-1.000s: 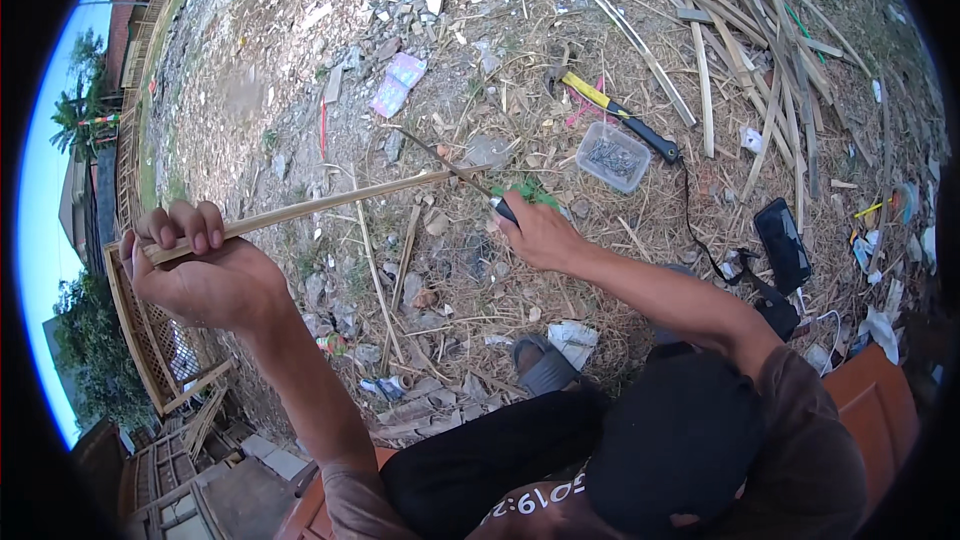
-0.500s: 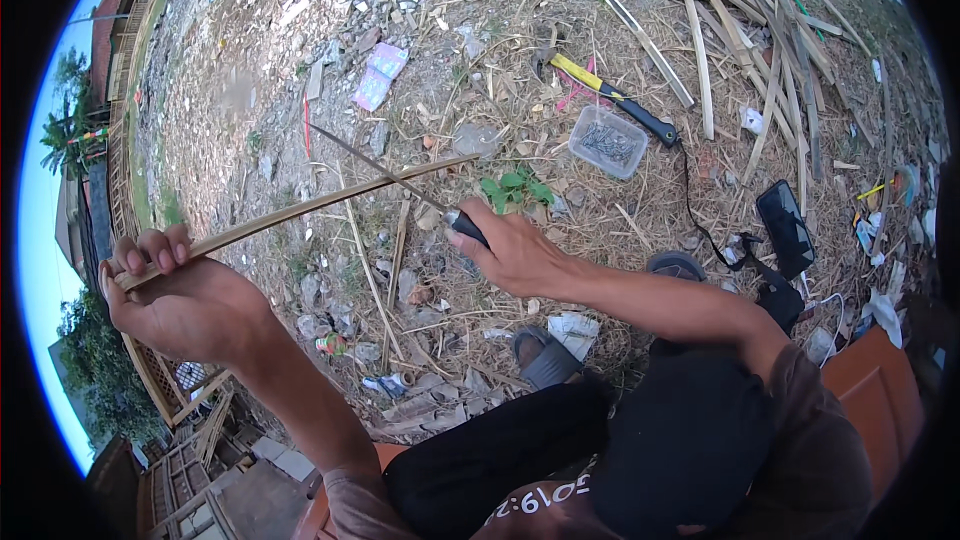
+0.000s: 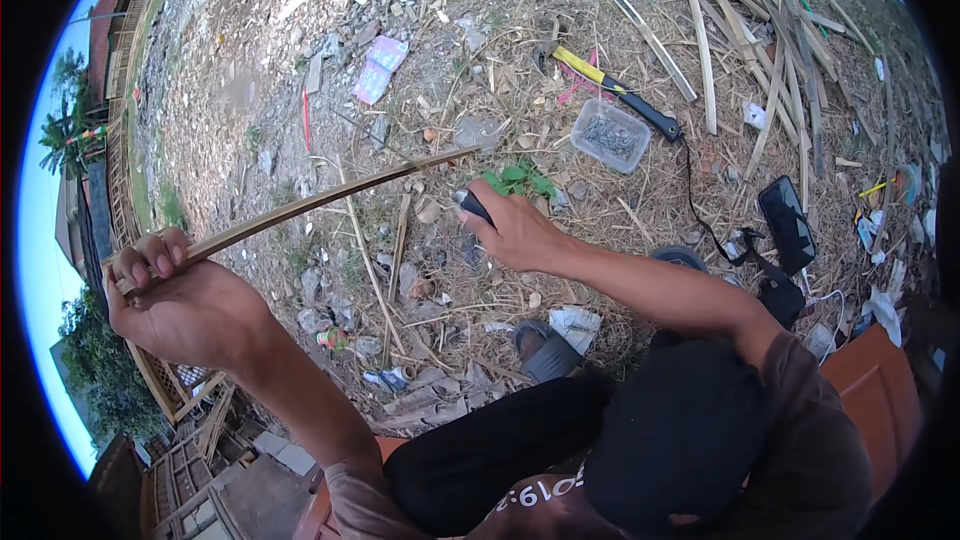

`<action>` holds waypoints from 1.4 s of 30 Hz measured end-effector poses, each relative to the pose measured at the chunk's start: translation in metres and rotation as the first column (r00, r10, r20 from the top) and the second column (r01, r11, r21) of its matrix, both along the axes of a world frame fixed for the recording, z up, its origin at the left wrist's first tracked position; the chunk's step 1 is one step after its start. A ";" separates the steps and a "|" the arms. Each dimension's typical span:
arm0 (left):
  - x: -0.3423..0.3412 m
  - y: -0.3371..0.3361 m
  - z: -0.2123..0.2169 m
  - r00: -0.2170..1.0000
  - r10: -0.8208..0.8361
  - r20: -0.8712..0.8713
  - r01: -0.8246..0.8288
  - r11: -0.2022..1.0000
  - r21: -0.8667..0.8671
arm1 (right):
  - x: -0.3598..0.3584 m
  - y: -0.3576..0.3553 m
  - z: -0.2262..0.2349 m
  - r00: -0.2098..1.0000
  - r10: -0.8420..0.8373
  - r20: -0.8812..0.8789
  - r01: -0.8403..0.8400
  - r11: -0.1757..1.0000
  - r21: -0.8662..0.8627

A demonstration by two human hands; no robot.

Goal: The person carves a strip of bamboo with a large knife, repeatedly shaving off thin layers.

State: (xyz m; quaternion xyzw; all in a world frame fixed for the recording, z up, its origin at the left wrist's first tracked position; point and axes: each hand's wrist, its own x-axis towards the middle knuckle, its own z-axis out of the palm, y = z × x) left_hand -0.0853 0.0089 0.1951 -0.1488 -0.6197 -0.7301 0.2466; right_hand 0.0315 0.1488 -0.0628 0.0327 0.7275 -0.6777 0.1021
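Note:
My left hand [image 3: 175,300] is raised at the left and grips one end of a long thin bamboo strip [image 3: 310,205]. The strip runs up and to the right toward the middle of the view. My right hand [image 3: 515,230] is closed around a dark-handled tool [image 3: 472,205], probably a knife, just under the strip's far end. Its blade is hard to make out against the ground. A small green plant [image 3: 520,180] grows right beside my right hand.
On the littered ground lie a yellow-and-black hammer [image 3: 615,90], a clear plastic box of nails [image 3: 610,135], a pile of bamboo slats [image 3: 760,30], a black phone on a stand [image 3: 790,225], a grey sandal [image 3: 545,350] and a bamboo lattice frame [image 3: 175,390] at lower left.
My right hand with the tool has drawn back along the strip toward me. The left hand holding the strip has shifted slightly lower, and the strip tilts more steeply.

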 end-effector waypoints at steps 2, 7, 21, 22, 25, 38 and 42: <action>-0.005 0.003 0.000 1.000 0.021 -0.005 -0.021 1.000 0.017 | -0.004 0.011 -0.009 0.993 0.001 -0.121 0.013 0.993 0.119; -0.002 -0.016 0.000 0.998 -0.057 -0.015 0.057 0.998 0.014 | 0.001 0.000 0.062 0.989 0.050 -0.137 -0.053 0.998 -0.024; 0.007 0.009 0.000 0.998 0.066 -0.007 -0.065 0.998 0.022 | -0.002 0.017 -0.022 0.999 0.007 0.042 -0.011 0.995 0.103; 0.008 0.003 0.002 0.998 0.064 -0.021 -0.063 0.998 0.007 | -0.007 0.015 -0.003 0.999 0.015 0.033 -0.018 0.995 0.096; 0.003 0.001 -0.002 0.996 0.093 -0.007 -0.093 0.995 -0.032 | 0.008 -0.003 0.026 0.992 0.031 -0.125 -0.035 0.999 -0.031; 0.010 -0.003 0.002 0.999 -0.046 -0.025 0.047 0.999 0.020 | -0.003 0.006 0.009 0.998 -0.001 0.055 -0.003 0.998 0.063; 0.007 0.008 -0.003 0.999 0.040 0.001 -0.040 0.999 0.011 | -0.002 0.020 -0.034 0.998 -0.043 0.043 0.033 0.977 0.209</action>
